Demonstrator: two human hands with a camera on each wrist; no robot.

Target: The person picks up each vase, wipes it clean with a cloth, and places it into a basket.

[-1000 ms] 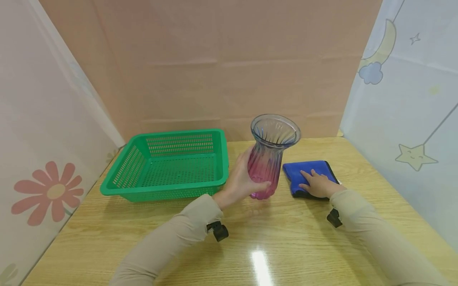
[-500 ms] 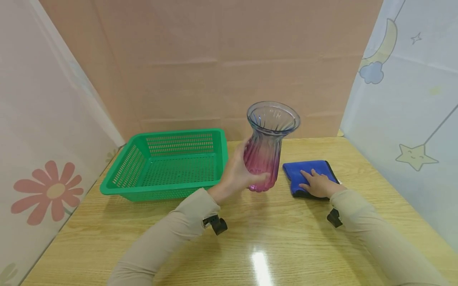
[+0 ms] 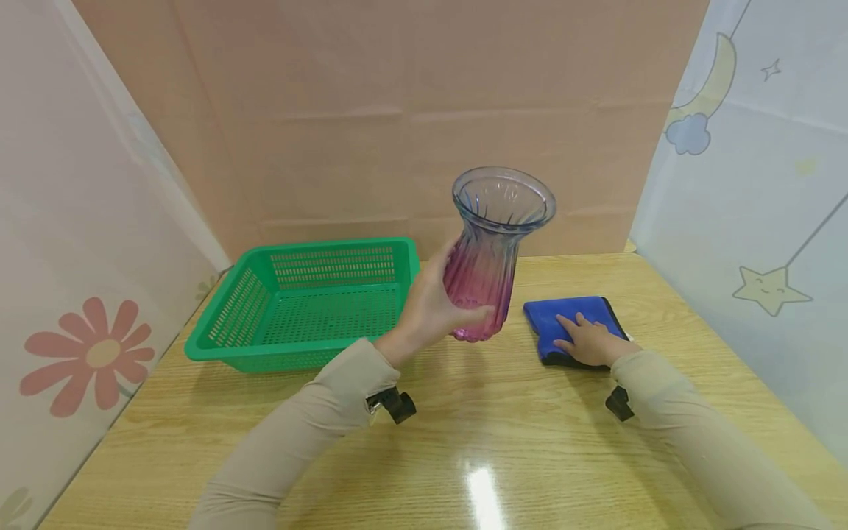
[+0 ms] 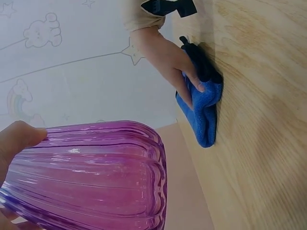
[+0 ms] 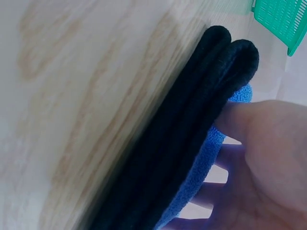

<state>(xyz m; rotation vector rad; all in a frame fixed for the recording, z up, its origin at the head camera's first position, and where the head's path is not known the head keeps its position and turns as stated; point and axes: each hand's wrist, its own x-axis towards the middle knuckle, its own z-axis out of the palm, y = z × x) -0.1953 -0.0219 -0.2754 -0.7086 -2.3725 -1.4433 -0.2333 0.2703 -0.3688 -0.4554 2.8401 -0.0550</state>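
My left hand (image 3: 430, 305) grips a ribbed glass vase (image 3: 486, 272) round its lower body, thumb across the front. The vase fades from bluish grey at the flared rim to pink at the base. It is raised over the table and leans slightly to the right; its pink base (image 4: 139, 177) fills the lower part of the left wrist view. On the right, my right hand (image 3: 589, 342) rests with spread fingers on a folded blue cloth (image 3: 563, 313) with black edging. The right wrist view shows the cloth's black edge (image 5: 192, 115) in several layers beneath the thumb.
A green plastic basket (image 3: 318, 353) with slotted sides stands on the wooden table (image 3: 530, 442), left of the vase. A plain brownish backdrop (image 3: 411, 125) closes off the back, and printed white sheets (image 3: 782, 213) line the sides.
My left hand has lifted the vase higher and carried it slightly left, away from the cloth. The right hand and the cloth have stayed in place.
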